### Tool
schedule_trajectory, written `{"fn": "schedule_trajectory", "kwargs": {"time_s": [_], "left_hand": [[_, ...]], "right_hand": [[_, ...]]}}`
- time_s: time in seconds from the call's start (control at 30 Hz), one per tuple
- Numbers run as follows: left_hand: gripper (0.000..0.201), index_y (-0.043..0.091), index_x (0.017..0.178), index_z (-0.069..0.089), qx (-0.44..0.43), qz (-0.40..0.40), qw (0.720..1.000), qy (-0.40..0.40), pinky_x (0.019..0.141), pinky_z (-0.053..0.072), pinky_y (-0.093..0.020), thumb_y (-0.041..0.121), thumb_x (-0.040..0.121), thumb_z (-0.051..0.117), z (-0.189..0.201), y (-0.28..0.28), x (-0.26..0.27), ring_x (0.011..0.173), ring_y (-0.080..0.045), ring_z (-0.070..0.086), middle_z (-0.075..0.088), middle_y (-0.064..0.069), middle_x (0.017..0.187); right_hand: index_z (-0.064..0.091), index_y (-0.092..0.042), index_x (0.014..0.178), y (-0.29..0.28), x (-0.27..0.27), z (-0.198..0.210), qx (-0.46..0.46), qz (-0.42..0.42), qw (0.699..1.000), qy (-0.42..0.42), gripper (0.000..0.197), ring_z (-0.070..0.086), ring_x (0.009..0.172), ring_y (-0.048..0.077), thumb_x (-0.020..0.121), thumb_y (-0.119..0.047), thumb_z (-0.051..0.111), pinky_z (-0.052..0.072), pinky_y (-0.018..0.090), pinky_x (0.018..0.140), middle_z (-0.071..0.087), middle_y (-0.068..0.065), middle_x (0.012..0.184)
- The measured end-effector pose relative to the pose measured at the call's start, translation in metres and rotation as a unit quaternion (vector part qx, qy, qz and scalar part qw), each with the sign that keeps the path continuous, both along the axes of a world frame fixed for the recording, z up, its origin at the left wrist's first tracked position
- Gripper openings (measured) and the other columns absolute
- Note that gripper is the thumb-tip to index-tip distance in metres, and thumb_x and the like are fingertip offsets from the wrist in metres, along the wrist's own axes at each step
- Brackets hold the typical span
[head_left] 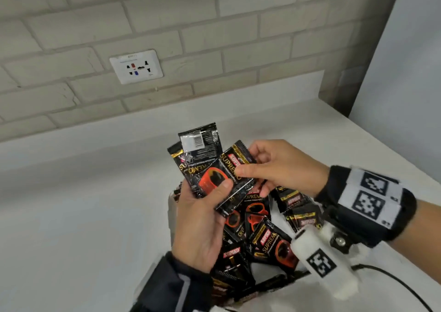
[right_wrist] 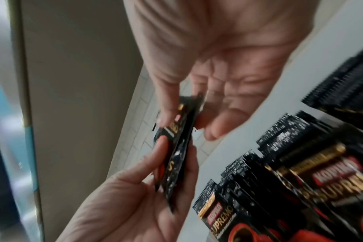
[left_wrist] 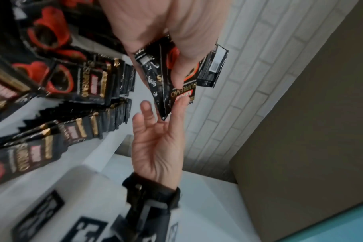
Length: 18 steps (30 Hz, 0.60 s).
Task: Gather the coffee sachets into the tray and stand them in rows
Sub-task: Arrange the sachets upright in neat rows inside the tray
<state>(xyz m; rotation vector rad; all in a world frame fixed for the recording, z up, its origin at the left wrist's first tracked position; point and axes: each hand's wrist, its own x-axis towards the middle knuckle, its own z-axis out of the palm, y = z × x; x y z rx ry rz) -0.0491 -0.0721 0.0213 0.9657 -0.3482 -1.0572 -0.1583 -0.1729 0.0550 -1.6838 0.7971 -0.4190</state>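
Socket [head_left: 136, 66]: was set in the brick wall at far left, well apart from the work and no part of it.
Counter [head_left: 71, 204]: white, bore the whole lot.
Left hand [head_left: 200, 225]: was raised above the pile, thumb pressing a fan of sachets against the fingers; judged a collecting grip, so several could be squared up together.
Held sachets [head_left: 205, 166]: a few black packets, some face out, one showing its barcode back, splayed unevenly.
Right hand [head_left: 279, 166]: thumb and fingers pinched the nearest packet of that fan, apparently adding or aligning it.
Loose sachets [head_left: 267, 242]: lay jumbled flat below both hands.
Tray [head_left: 170, 206]: only a pale edge showed beside the left hand; contents largely hidden.
Standing rows [left_wrist: 114, 114]: packets were upright on edge, packed close, to the right of the jumble.
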Motion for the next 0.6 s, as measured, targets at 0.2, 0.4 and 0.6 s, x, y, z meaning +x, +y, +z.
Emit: {"fn": "schedule_trajectory", "kwargs": {"time_s": [0.2, 0.4, 0.6], "left_hand": [[0.049, 0.009, 0.121, 0.053, 0.000, -0.055, 0.998, 0.039, 0.081, 0.056, -0.043, 0.020, 0.074, 0.060, -0.001, 0.002, -0.010, 0.094, -0.026, 0.068, 0.069, -0.014, 0.106], [0.035, 0.008, 0.113, 0.056, 0.022, -0.022, 0.998, 0.059, 0.068, 0.059, -0.042, 0.016, 0.079, 0.054, -0.002, 0.004, -0.009, 0.088, -0.026, 0.069, 0.069, -0.016, 0.107], [0.019, 0.010, 0.105, 0.060, 0.015, 0.028, 0.995, 0.092, 0.073, 0.057, -0.047, 0.009, 0.089, 0.049, -0.007, 0.007, -0.006, 0.086, -0.025, 0.069, 0.070, -0.015, 0.103]], "right_hand": [[0.061, -0.009, 0.086, -0.003, -0.018, -0.018, 0.055, -0.047, 0.996, -0.046, 0.009, 0.063, 0.055, 0.007, 0.081, -0.002, 0.064, 0.053, 0.016, 0.049, 0.066, 0.006, 0.079], [0.063, -0.009, 0.090, -0.001, -0.028, -0.024, 0.074, -0.021, 0.996, -0.051, 0.015, 0.067, 0.067, 0.008, 0.084, 0.004, 0.058, 0.055, 0.018, 0.056, 0.068, 0.004, 0.087], [0.062, -0.009, 0.102, -0.006, -0.039, -0.028, 0.107, -0.080, 0.985, -0.111, 0.026, 0.069, 0.070, 0.012, 0.078, 0.002, 0.062, 0.055, 0.018, 0.052, 0.068, 0.010, 0.095]]}}
